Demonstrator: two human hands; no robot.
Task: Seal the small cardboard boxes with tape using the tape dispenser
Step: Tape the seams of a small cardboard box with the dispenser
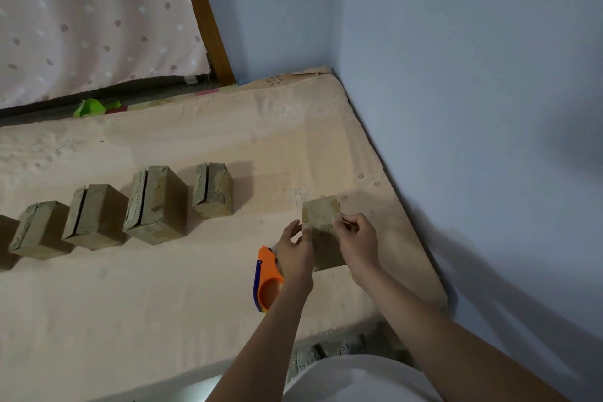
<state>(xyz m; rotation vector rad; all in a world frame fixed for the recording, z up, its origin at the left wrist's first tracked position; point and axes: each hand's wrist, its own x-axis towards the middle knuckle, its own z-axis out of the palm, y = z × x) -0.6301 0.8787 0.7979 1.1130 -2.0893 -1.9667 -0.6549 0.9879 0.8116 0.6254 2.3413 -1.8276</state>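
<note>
— What sort of place is this?
— A bedroom in a home. A bare peach mattress (228, 127) lies in a corner of pale blue walls (456, 75).
— Anything more?
— A petal-print pink curtain (91, 19) hangs beside a wooden frame (208, 19).

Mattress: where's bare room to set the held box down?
Free: the mattress strip nearer the person, left of the tape dispenser, and the far patch behind the box row. Crowded: around both hands on the held box.
</note>
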